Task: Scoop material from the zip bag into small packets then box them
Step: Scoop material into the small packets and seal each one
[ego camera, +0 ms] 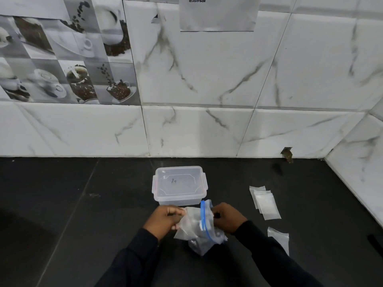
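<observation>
While the zip bag point(204, 235) is pinched at its blue mouth by the right hand point(227, 220), just in front of the lidded box point(179, 184), a small packet point(183, 221) is gripped by the left hand point(165, 219). Packet mouth is best held wide and pushed deep before scooping.

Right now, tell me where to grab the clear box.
Probably by its left and right walls, under the lid latches, approaching from those sides: the clear box sits upright with its lid on, and the zip bag crowds its near wall.
</observation>
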### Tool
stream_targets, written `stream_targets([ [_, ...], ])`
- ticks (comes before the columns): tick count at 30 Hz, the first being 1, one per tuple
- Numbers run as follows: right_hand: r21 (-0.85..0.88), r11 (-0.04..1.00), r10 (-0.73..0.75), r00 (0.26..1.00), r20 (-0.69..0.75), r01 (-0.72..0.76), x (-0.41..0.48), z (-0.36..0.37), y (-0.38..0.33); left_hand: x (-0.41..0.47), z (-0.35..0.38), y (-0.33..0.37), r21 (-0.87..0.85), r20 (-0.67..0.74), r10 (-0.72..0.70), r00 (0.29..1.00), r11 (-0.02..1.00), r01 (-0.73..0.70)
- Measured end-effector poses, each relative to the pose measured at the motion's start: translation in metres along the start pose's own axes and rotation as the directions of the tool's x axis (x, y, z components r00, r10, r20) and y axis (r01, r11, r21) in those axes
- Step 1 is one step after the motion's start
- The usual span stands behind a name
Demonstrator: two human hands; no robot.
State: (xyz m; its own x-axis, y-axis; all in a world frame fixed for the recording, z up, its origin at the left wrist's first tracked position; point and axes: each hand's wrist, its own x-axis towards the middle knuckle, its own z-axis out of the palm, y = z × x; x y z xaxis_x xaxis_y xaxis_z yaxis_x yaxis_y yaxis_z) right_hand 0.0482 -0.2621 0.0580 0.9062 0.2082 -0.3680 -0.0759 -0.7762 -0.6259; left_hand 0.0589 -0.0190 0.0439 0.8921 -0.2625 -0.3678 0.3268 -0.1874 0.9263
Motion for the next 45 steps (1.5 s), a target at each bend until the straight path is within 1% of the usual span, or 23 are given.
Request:
stream_targets([
  [2,0.108,0.994,0.026,0.999,0.041,-0.031,0.002,-0.005,0.008,0.007,-0.002,0.016,-0.156,0.032,-0.154,0.988,0.975,0.157],
  [3,0.138,0.988,0.055,0.997,0.056,-0.062,0.000,-0.006,0.010,0.010,-0.005,0.022,-0.205,0.056,-0.219,0.974,0.952,0.226],
  [5,0.148,0.979,0.121,0.985,0.122,-0.139,-0.005,-0.003,0.010,0.017,-0.010,0.029,-0.267,0.064,-0.312,0.948,0.910,0.317],
  [7,0.161,0.974,0.118,0.961,0.250,-0.162,-0.013,0.004,0.006,0.023,-0.009,0.029,-0.301,0.054,-0.379,0.924,0.876,0.377],
  [9,0.164,0.974,0.087,0.932,0.353,-0.153,-0.017,0.008,0.001,0.027,-0.008,0.025,-0.309,0.058,-0.423,0.904,0.854,0.420],
  [11,0.196,0.968,0.067,0.915,0.398,-0.156,-0.016,0.008,0.001,0.029,-0.006,0.019,-0.296,0.063,-0.448,0.892,0.845,0.445],
  [14,0.324,0.928,0.027,0.899,0.437,-0.185,-0.013,0.002,0.002,0.029,-0.008,0.012,-0.282,0.061,-0.454,0.889,0.847,0.452],
  [17,0.436,0.876,0.028,0.926,0.378,-0.204,-0.010,-0.002,0.005,0.028,-0.012,0.011,-0.249,0.076,-0.423,0.903,0.869,0.428],
  [22,0.436,0.888,0.024,0.962,0.272,-0.145,-0.004,0.005,0.005,0.025,-0.020,0.001,-0.243,0.098,-0.341,0.935,0.903,0.354],
  [25,0.471,0.870,0.060,0.978,0.198,-0.148,-0.001,0.015,0.012,0.012,-0.018,-0.024,-0.239,0.066,-0.385,0.920,0.890,0.389],
  [27,0.525,0.832,0.105,0.981,0.163,-0.177,-0.002,0.021,0.017,-0.002,-0.013,-0.044,-0.246,0.099,-0.422,0.901,0.867,0.433],
  [30,0.638,0.739,0.174,0.976,0.128,-0.215,-0.007,0.030,0.019,-0.020,0.003,-0.059,-0.210,0.214,-0.407,0.888,0.869,0.449],
  [31,0.678,0.701,0.193,0.974,0.119,-0.222,-0.009,0.034,0.019,-0.023,0.010,-0.061,-0.181,0.231,-0.400,0.887,0.878,0.443],
  [33,0.726,0.652,0.206,0.973,0.108,-0.219,-0.013,0.041,0.018,-0.023,0.023,-0.062,-0.110,0.218,-0.410,0.886,0.891,0.440],
  [34,0.729,0.651,0.204,0.974,0.103,-0.213,-0.015,0.042,0.017,-0.023,0.029,-0.062,-0.068,0.200,-0.408,0.891,0.901,0.428],
  [35,0.717,0.666,0.203,0.975,0.094,-0.208,-0.018,0.043,0.016,-0.022,0.033,-0.061,-0.029,0.182,-0.397,0.900,0.912,0.409],
  [37,0.628,0.758,0.206,0.978,0.027,-0.177,-0.021,0.042,0.015,-0.021,0.036,-0.061,0.045,0.141,-0.360,0.922,0.933,0.357],
  [39,0.473,0.872,0.195,0.977,-0.091,-0.129,-0.023,0.039,0.018,-0.022,0.032,-0.061,0.110,0.100,-0.308,0.946,0.949,0.297],
  [40,0.376,0.919,0.183,0.973,-0.143,-0.118,-0.023,0.037,0.022,-0.022,0.029,-0.061,0.136,0.076,-0.258,0.963,0.959,0.247],
  [41,0.273,0.954,0.176,0.971,-0.164,-0.127,-0.023,0.036,0.025,-0.022,0.026,-0.058,0.160,0.046,-0.188,0.981,0.971,0.178],
  [43,0.092,0.979,0.193,0.974,-0.120,-0.183,-0.023,0.036,0.028,-0.023,0.022,-0.048,0.236,0.001,-0.008,1.000,0.972,0.008],
  [44,0.064,0.974,0.223,0.972,-0.074,-0.218,-0.024,0.037,0.029,-0.024,0.021,-0.039,0.279,0.008,0.070,0.997,0.958,-0.070],
  [45,0.093,0.964,0.251,0.968,-0.028,-0.247,-0.025,0.039,0.027,-0.025,0.021,-0.030,0.314,0.032,0.134,0.991,0.939,-0.137],
])
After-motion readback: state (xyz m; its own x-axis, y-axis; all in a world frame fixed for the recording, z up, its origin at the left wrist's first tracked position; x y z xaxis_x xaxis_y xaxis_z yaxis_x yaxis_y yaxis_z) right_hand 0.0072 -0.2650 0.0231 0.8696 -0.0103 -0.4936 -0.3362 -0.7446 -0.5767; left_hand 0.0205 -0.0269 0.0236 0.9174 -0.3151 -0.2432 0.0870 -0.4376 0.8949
